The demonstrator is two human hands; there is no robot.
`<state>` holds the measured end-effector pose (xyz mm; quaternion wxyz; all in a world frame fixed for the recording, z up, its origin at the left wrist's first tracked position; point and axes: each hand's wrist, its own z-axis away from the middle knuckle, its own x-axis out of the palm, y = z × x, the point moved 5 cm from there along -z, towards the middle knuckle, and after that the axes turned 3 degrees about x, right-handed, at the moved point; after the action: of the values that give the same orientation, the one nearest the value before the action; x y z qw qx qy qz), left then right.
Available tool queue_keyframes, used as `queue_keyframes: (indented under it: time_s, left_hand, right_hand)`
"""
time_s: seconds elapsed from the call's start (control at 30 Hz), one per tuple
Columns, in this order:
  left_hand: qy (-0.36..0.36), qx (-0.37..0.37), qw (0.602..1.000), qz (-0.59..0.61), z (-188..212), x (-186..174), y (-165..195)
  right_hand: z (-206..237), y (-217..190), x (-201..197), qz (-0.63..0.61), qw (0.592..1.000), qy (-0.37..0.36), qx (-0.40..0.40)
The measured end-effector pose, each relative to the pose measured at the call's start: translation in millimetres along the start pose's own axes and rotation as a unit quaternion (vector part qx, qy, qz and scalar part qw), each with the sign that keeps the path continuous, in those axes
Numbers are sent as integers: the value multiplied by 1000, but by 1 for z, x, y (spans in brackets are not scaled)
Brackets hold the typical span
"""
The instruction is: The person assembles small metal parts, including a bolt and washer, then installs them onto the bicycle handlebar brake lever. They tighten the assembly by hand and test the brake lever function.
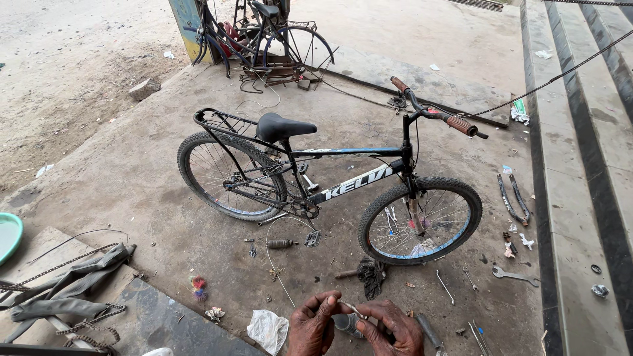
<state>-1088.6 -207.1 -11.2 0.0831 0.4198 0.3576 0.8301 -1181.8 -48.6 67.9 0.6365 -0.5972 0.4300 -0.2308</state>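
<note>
Black bicycle (330, 178), brown grips (461, 124)

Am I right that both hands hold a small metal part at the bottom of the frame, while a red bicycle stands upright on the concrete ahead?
Not quite: the bicycle is black, not red, as the head view shows. The rest holds: the left hand and right hand hold a small metal part at the bottom.

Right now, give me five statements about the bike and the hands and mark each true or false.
1. The bike stands upright on the concrete. True.
2. Both hands, left hand and right hand, are on the handlebar. False: they are low in the frame, holding a small part together.
3. A spanner lies right of the front wheel. True.
4. The saddle is red. False: the saddle is black.
5. The bike has no rear rack. False: a rack sits over the rear wheel.
</note>
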Motion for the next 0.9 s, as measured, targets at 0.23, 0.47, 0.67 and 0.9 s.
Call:
queue_keyframes:
  time_s: [0.23, 0.47, 0.67, 0.9]
  left_hand:
    - [-25, -3, 1000, 12, 10, 22, 22]
    - [-92, 28, 995, -12, 62, 34, 51]
    - [-145, 8, 986, 78, 70, 43, 59]
    - [-179, -5, 974, 140, 86, 51, 60]
  right_hand:
    - [2, 1, -5, 27, 996, 39, 71]
    - [37, -77, -17, -3, 994, 72, -84]
    - [37, -130, -16, -7, 982, 52, -182]
    - [44, -142, -2, 38, 978, 38, -200]
